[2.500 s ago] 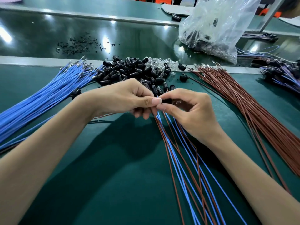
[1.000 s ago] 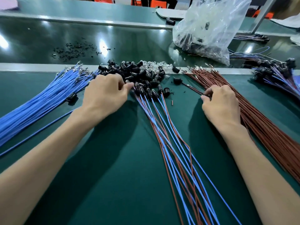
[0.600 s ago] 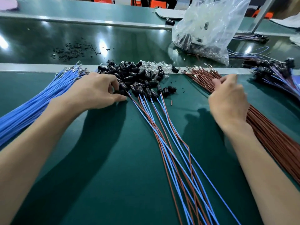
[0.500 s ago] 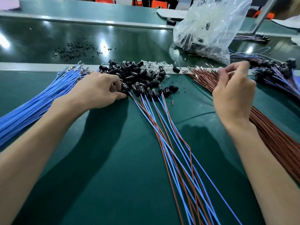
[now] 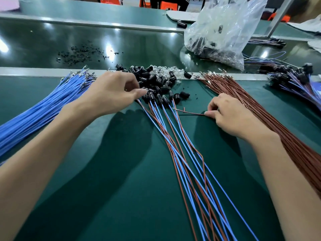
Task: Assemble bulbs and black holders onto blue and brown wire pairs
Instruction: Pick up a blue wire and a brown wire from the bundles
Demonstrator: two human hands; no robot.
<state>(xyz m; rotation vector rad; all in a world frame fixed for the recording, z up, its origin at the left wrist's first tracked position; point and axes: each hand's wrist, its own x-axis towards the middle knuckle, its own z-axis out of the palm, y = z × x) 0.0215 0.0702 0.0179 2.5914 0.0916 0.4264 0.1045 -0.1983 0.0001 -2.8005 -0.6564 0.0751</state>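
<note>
My right hand (image 5: 231, 117) pinches a single brown wire (image 5: 189, 113) near its end; the metal tip points left over the green mat. My left hand (image 5: 111, 91) hovers at the left edge of the black holders (image 5: 152, 80), fingers curled and thumb tip by a holder; whether it holds anything is hidden. Clear bulbs (image 5: 166, 70) lie mixed in behind the holders. Several assembled blue and brown pairs (image 5: 182, 153) fan toward me from the pile. Loose blue wires (image 5: 43, 110) lie at the left, and loose brown wires (image 5: 260, 110) at the right.
A clear plastic bag (image 5: 222, 32) of parts stands on the dark belt at the back right. Finished wire sets with holders (image 5: 291, 75) are heaped at the far right. Small black scraps (image 5: 78, 54) are scattered on the belt behind a metal rail (image 5: 34, 71).
My right hand rose from the brown bundle, then came down toward the middle with one brown wire pinched. My left hand stayed at the holder pile, shifting slightly right.
</note>
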